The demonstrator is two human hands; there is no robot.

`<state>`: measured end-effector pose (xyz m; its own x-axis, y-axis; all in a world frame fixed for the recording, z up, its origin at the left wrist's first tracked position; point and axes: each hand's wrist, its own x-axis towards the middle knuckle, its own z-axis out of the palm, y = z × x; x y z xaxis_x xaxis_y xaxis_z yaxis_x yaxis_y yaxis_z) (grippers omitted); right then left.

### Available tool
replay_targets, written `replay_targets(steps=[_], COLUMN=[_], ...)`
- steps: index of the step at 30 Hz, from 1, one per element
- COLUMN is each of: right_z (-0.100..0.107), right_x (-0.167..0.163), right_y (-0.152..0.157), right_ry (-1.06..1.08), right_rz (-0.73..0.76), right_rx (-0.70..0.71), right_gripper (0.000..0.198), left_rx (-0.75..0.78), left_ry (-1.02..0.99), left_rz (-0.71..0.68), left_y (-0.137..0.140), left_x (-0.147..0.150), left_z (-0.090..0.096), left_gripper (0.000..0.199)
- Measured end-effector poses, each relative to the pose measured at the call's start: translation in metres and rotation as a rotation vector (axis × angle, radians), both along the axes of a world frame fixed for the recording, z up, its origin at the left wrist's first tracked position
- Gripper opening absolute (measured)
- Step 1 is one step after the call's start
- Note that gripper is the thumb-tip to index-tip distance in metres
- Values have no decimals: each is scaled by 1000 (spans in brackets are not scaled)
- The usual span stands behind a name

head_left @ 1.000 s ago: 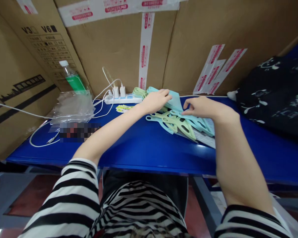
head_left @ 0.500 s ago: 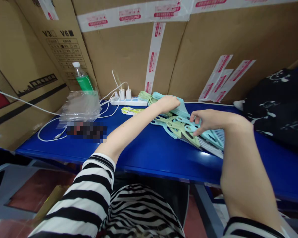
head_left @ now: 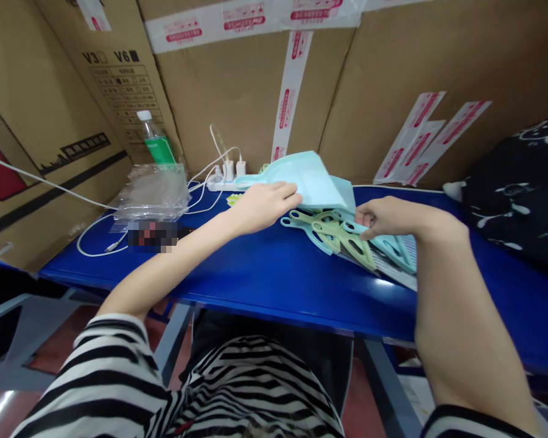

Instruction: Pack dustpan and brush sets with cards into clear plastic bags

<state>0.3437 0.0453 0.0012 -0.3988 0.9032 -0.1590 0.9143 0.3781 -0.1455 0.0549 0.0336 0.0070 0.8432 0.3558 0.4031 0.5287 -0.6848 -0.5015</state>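
My left hand (head_left: 270, 205) is closed on the near side of a light-blue dustpan (head_left: 308, 173), which is lifted and tilted, its handle pointing left. Another blue dustpan (head_left: 346, 193) shows partly behind it. To the right, my right hand (head_left: 378, 218) has its fingers and thumb curled around the handle of a light-blue hand brush (head_left: 396, 250). This brush lies in a pile with green brushes (head_left: 357, 246) and a further blue brush (head_left: 317, 237), their grey bristles toward the right. The ends of the right fingers are partly hidden.
At the back of the blue table (head_left: 256, 274) lies a white power strip (head_left: 217, 186) with chargers and cables. Clear plastic bags (head_left: 153, 191) and a green-labelled bottle (head_left: 158, 143) are at left. A dark patterned cloth (head_left: 520, 188) sits at right, and cardboard (head_left: 237, 91) walls the back.
My left hand has moved left and toward me, lifting a blue dustpan from the pile. My right hand's fingers have closed in on the blue brush handle.
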Motion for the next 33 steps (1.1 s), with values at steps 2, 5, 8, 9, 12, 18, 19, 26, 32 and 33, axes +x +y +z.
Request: replay_targets(steps=[2, 5, 8, 9, 12, 18, 19, 26, 32, 33], right_z=[7, 19, 25, 26, 25, 24, 23, 11, -6, -11], right_x=[-11, -31, -45, -47, -50, -49, -49, -81, -138, -145], right_y=[-7, -20, -27, -28, -27, -23, -22, -29, -41, -41], right_ry=[-46, -115, -154, -159, -158, -135, -113, 186, 396, 400], right_rz=[-54, -175, -223, -228, -222, -160, -131, 299, 644, 650], right_rx=[18, 17, 24, 25, 27, 95, 129, 408, 287, 277], right_gripper=[17, 23, 28, 29, 29, 13, 7, 30, 33, 32], left_rx=[36, 64, 32, 9, -69, -239, -254, -529, -677, -694], left_ry=[12, 16, -23, -22, -3, -65, -95, -93, -123, -134], left_rz=[-73, -151, -185, -200, -227, -208, -173, 116, 47, 41], left_y=[-25, -60, -81, -84, -86, -76, -71, -26, -26, -27], left_x=[-28, -59, -75, -78, -81, -88, -92, -117, -121, -121], left_z=[-13, -33, -50, -55, -64, -50, -43, -17, -37, -39], left_gripper=[27, 31, 29, 29, 29, 26, 29, 33, 29, 29])
